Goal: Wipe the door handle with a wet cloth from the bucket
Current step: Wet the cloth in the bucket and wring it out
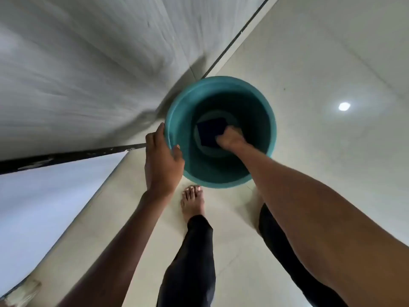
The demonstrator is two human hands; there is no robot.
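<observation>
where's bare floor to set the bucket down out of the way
The widest bare patch is the tiled floor right of the teal bucket, around the light reflection. It is crowded on the near side, where a bare foot stands close to the rim. The left hand grips the rim and the right hand reaches inside onto the dark cloth.

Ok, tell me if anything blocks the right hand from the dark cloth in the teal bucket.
Nothing visible does. The right hand is already down inside the teal plastic bucket, touching the dark blue square cloth. The left hand grips the rim, clear of it.
</observation>
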